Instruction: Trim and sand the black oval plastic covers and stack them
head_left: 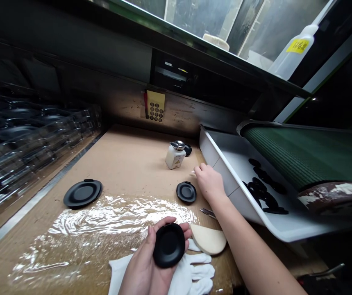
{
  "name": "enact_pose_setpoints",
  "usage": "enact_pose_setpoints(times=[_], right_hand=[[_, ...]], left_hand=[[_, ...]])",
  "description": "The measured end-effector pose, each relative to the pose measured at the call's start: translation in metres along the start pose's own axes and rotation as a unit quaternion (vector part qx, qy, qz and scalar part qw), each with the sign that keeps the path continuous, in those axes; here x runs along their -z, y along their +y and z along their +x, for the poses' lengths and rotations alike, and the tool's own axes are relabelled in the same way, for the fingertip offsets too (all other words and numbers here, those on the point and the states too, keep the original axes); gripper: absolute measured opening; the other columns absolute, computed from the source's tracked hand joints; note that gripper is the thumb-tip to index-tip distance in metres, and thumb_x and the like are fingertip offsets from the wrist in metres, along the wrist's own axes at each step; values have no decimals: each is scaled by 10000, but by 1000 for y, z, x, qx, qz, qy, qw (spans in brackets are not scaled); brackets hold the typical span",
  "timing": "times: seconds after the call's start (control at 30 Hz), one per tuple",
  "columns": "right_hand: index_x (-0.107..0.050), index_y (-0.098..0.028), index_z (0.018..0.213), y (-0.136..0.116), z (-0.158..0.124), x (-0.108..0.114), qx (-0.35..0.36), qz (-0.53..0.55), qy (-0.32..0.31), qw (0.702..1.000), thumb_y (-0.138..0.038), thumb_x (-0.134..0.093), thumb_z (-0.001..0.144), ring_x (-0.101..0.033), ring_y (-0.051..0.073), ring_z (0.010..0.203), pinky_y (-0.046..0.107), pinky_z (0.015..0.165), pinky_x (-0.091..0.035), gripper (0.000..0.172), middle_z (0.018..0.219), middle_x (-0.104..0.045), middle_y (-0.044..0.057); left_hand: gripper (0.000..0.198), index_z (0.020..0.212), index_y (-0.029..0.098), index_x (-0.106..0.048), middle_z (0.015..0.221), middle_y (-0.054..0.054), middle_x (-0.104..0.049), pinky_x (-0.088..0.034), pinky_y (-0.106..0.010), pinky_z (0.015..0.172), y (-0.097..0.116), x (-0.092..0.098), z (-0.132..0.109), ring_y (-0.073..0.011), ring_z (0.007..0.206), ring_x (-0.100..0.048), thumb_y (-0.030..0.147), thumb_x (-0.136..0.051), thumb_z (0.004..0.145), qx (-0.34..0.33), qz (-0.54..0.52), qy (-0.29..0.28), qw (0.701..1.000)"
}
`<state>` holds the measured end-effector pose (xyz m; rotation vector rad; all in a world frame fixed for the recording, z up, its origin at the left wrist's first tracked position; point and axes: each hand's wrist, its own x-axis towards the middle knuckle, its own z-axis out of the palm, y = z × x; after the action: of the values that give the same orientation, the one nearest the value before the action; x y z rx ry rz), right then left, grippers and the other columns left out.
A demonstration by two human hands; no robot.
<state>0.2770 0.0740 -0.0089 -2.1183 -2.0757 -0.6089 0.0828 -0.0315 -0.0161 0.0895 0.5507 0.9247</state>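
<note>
The left-hand fingers [188, 234] are curving around the rim of a black oval dish-shaped part [169, 246], and it is resting on the palm of the left hand [140, 266]. The right-hand fingertips [199, 168] are staying narrow beside a small white tip [192, 173], but one cannot tell if they are holding it. The right hand [209, 183] is reaching near the wall of a white tray [221, 172], where black parts [263, 190] are lying. A white bottle with a metal top [176, 156] is standing close, so a careless wrist movement could be knocking it over. The dish could also be slipping if the left-hand grip is loosening.
</note>
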Motion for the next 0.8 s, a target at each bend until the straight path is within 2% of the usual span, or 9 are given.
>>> enact_pose_setpoints(times=[0.07, 0.13, 0.3, 0.5, 0.67, 0.8], right_hand=[[-555, -140, 837, 3, -2, -8, 5, 12, -30, 999, -254, -480, 880, -524, 104, 696, 240, 599, -424, 143, 794, -553, -3], [-556, -143, 856, 5, -9, -5, 4, 29, -39, 999, -239, -483, 876, -536, 112, 705, 263, 631, -441, 123, 789, -559, -4], [-564, -180, 918, 5, -49, 25, 18, 92, -2, 996, -156, -411, 875, -526, 166, 900, 291, 775, -404, 161, 941, -588, 47], [-601, -198, 879, 4, -95, 43, 51, 167, 6, 985, -165, -387, 876, -542, 159, 866, 281, 768, -434, 217, 952, -597, 37], [-580, -240, 1001, -5, -119, 48, 54, 279, -66, 957, -228, -507, 833, -552, 184, 891, 320, 774, -472, 184, 991, -598, 22], [-546, -267, 1096, -6, -137, 41, 60, 282, -96, 953, -223, -662, 711, -546, 223, 958, 361, 822, -480, 405, 1082, -584, 20]], left_hand=[[285, 916, 152, -618, 961, -138, -708, -332, -404, 976, 0, 1, 1, -268, 1029, -592, 366, -445, 840, 5, -13, -14, 1000], [311, 899, 160, -632, 946, -127, -709, -330, -406, 966, 0, 3, 2, -258, 1022, -592, 393, -435, 839, 7, -14, -22, 1000], [351, 928, 159, -633, 974, -148, -695, -296, -425, 973, -2, 7, 5, -254, 1029, -576, 424, -421, 836, 12, -4, -34, 999], [380, 994, 124, -618, 1031, -187, -680, -290, -426, 984, -2, 7, 4, -269, 1039, -576, 414, -434, 834, 14, -3, -27, 1000], [368, 992, 134, -623, 1043, -169, -686, -290, -433, 999, -2, 7, 4, -263, 1067, -567, 404, -423, 844, 7, -9, -25, 1000], [348, 972, 154, -622, 1033, -156, -691, -304, -436, 994, -2, 8, 4, -258, 1063, -572, 403, -414, 848, 6, -5, -23, 1000]])
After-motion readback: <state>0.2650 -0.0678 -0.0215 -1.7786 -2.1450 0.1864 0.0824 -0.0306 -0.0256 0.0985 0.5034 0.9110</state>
